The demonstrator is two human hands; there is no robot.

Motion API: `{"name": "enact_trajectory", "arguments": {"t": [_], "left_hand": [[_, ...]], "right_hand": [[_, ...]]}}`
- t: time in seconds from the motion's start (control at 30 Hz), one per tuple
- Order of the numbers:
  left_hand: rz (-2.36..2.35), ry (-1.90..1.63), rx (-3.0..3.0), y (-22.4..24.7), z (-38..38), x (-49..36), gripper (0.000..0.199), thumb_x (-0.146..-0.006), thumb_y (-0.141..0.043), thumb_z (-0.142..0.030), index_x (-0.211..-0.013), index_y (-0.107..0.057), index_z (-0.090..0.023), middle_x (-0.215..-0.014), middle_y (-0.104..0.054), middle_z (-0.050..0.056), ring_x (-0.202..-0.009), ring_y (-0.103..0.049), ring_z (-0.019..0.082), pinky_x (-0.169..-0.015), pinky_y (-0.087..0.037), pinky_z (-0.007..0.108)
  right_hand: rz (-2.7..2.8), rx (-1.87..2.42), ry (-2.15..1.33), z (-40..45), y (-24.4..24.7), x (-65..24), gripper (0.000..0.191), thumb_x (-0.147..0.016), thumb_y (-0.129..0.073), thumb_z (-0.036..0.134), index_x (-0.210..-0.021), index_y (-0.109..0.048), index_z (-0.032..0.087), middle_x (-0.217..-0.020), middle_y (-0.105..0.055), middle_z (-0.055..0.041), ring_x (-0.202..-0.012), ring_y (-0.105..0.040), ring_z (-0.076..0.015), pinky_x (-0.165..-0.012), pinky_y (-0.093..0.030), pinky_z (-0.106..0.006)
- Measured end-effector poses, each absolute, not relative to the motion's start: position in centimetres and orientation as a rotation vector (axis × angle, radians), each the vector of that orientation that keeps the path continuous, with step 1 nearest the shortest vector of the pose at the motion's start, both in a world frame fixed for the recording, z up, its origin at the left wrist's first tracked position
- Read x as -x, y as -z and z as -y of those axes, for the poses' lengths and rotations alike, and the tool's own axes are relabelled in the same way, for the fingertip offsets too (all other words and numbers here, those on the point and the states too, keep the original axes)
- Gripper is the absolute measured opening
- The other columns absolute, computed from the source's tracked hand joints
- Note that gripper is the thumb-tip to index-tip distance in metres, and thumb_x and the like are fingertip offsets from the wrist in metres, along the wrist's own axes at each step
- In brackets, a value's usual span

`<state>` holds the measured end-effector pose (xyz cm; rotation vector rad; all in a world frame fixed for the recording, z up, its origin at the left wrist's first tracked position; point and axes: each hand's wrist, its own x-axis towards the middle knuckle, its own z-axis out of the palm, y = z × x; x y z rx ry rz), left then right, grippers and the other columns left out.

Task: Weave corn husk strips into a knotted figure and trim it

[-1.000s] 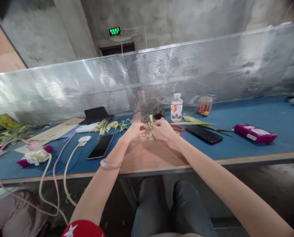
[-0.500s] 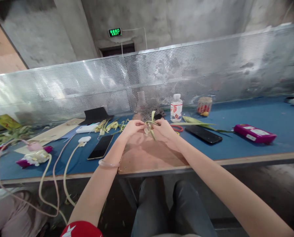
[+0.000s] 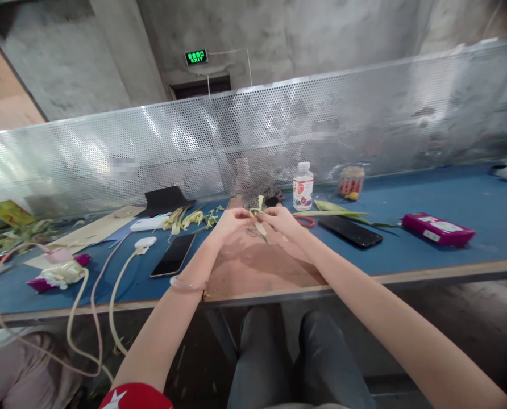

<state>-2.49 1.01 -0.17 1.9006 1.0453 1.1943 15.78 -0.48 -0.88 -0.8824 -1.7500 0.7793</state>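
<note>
Between my hands is a small piece of pale green leaf strips (image 3: pixel 260 228), crossed and looped, with one end pointing up and another hanging down toward the board. My left hand (image 3: pixel 235 220) pinches its left side with closed fingertips. From the right, the fingers of my right hand (image 3: pixel 280 220) are closed on the same strips. Both hands are just above a brown board (image 3: pixel 257 272). Right behind them lies a tangle of grey strands (image 3: pixel 260 196) with a small black thing. Scissors with red handles (image 3: pixel 305 220) lie to the right of my right hand, partly hidden.
A white bottle (image 3: pixel 303 187), a jar (image 3: pixel 351 183), long green leaves (image 3: pixel 341 209), a black phone (image 3: pixel 350 232) and a purple pack (image 3: pixel 439 229) are on the right. Leftward are another phone (image 3: pixel 173 255), cut plant pieces (image 3: pixel 194 217) and charging cables (image 3: pixel 117 318). Someone's leg (image 3: pixel 27 369) shows lower left.
My right hand has shifted slightly left, closer to my left hand. The strips' upright end now stands lower, and a small loop shows between the fingertips.
</note>
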Motion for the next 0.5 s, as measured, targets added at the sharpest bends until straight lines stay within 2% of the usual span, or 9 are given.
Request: {"name": "enact_trajectory", "arguments": {"t": [0.17,0.3,0.5], "left_hand": [[-1.017,-1.177,-1.869,0.2,-0.4,2.2,0.025,-0.065,-0.074,-0.031,-0.081,-0.065,-0.014,-0.075,-0.067,0.003,-0.07,-0.061,0.014,-0.07,-0.051,0.029],[-1.014,-1.147,-1.855,0.2,-0.4,2.0,0.027,-0.065,-0.074,-0.03,-0.083,-0.062,-0.013,-0.075,-0.067,0.004,-0.067,-0.061,0.013,-0.064,-0.051,0.027],[-0.982,-1.135,-1.675,0.1,-0.4,2.0,0.029,-0.064,-0.076,-0.024,-0.086,-0.06,-0.013,-0.078,-0.068,0.004,-0.072,-0.064,0.014,-0.071,-0.052,0.03]], "right_hand": [[1.776,0.848,-0.851,0.1,1.2,-16.0,0.033,-0.073,-0.057,0.047,-0.062,-0.055,0.015,-0.052,-0.039,0.005,-0.049,-0.031,-0.0077,-0.046,-0.02,-0.024],[1.793,0.85,-0.87,-0.4,1.5,-16.0,0.031,-0.073,-0.057,0.045,-0.065,-0.056,0.015,-0.053,-0.04,0.005,-0.048,-0.031,-0.0078,-0.047,-0.02,-0.024],[1.811,0.788,-0.779,-0.9,1.7,-15.5,0.016,-0.07,-0.054,0.029,-0.065,-0.056,0.014,-0.065,-0.054,0.0007,-0.061,-0.045,-0.0111,-0.058,-0.034,-0.024]]}}
